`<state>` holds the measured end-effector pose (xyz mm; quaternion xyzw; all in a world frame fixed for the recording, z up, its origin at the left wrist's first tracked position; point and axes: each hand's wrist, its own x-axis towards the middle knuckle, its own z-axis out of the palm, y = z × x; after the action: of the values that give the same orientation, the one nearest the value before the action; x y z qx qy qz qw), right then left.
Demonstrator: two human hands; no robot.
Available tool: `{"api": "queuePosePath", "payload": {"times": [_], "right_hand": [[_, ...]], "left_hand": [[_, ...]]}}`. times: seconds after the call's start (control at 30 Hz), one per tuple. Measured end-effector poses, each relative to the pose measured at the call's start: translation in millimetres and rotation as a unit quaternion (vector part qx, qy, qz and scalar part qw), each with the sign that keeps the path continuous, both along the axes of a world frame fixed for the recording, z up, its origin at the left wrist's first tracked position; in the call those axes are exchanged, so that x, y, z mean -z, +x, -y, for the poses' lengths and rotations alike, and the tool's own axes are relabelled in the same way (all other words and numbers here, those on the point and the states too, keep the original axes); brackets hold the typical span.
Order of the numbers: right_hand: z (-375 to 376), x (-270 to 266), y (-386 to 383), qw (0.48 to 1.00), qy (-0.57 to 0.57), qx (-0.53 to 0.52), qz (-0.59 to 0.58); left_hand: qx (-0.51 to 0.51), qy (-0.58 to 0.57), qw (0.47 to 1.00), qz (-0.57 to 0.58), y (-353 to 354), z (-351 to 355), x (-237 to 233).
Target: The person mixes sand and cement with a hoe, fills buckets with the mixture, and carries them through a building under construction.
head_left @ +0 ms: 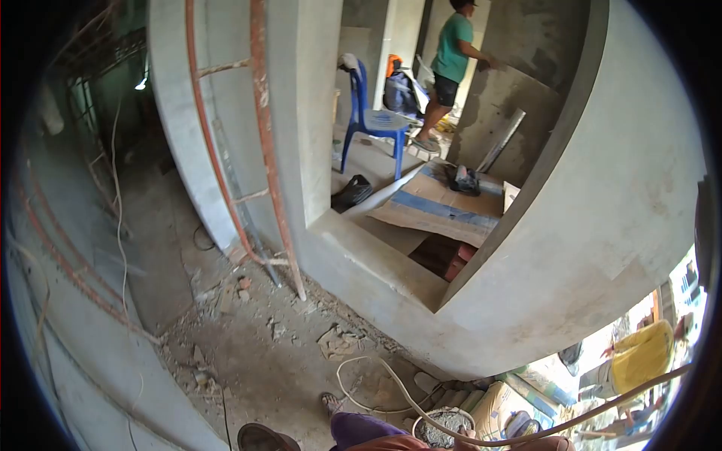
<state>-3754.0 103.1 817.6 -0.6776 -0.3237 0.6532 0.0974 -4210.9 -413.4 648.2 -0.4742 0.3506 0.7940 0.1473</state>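
At the bottom edge, a bucket (pixel 444 427) with grey, mortar-like stuff in it shows below me. The fingers of my right hand (pixel 466 437) are at its rim and seem closed on it, though most of the hand is cut off by the frame. A pale hose (pixel 406 392) loops over the floor and passes in front of the bucket toward the right. My left hand is out of view. Purple cloth (pixel 365 430) and a sandalled foot (pixel 330 404) appear beside the bucket. A dark brown rounded thing (pixel 265 437), partly cut off, lies left of them.
A rusty ladder-like frame (pixel 265 113) leans on the plastered wall (pixel 526 316). Through its opening I see a blue chair (pixel 376 120), flattened cardboard (pixel 440 199) and a person in green (pixel 453 45). Rubble (pixel 244 286) litters the floor. Sacks (pixel 492 410) and a person in yellow (pixel 639 357) are at right.
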Motion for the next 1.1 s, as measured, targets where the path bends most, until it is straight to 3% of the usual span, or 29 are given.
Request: {"api": "queuePosePath", "payload": {"times": [0.1, 0.13, 0.17, 0.2, 0.23, 0.27, 0.3, 0.37, 0.4, 0.47, 0.67, 1.1], "right_hand": [[2.5, 10.0, -55.1, 1.0, 0.01, 0.014, -0.018], [2.2, 11.6, -70.5, 1.0, 0.016, 0.014, -0.02], [3.8, 13.1, -81.4, 0.999, 0.022, 0.014, -0.019], [6.5, 13.5, -92.1, 0.999, 0.027, 0.011, -0.017], [6.2, 11.9, -106.3, 0.999, 0.033, 0.009, -0.017], [0.7, 11.9, -122.9, 0.999, 0.038, 0.002, -0.017], [-1.0, 12.3, -138.3, 0.999, 0.042, -0.004, -0.016], [-6.9, 15.4, -176.3, 0.999, 0.043, -0.021, -0.018], [-7.6, 16.9, -194.0, 0.999, 0.042, -0.028, -0.019], [-5.4, 20.3, -229.6, 0.998, 0.041, -0.037, -0.015], [25.2, 28.1, -328.5, 0.998, 0.044, -0.039, 0.018], [73.0, 45.9, -457.2, 0.988, 0.089, -0.076, 0.102]], "left_hand": [[-0.01, 0.238, 0.971, -0.011, -70.0, 8.5, 6.1], [0.167, -0.12, 0.961, -0.186, -76.4, 0.9, 7.5], [0.266, -0.548, 0.777, -0.161, -82.2, -4.0, 12.9], [0.399, -0.528, 0.737, -0.14, -72.1, -57.6, -94.7], [0.386, -0.526, 0.745, -0.14, -104.4, -61.2, -89.1], [0.305, -0.406, 0.854, -0.114, -125.1, -59.5, -80.7], [0.07, -0.126, 0.989, -0.009, -156.1, -68.6, -89.2], [-0.095, 0.012, 0.992, 0.082, -200.7, -76.9, -102.5], [-0.134, 0.001, 0.986, 0.097, -217.2, -120.5, -178.4], [-0.129, -0.013, 0.988, 0.089, -252.1, -138.4, -199.4], [-0.086, -0.016, 0.988, 0.13, -354.3, -152.0, -174.1], [-0.06, -0.043, 0.993, 0.092, -468.2, -123.7, -142.4]]}}
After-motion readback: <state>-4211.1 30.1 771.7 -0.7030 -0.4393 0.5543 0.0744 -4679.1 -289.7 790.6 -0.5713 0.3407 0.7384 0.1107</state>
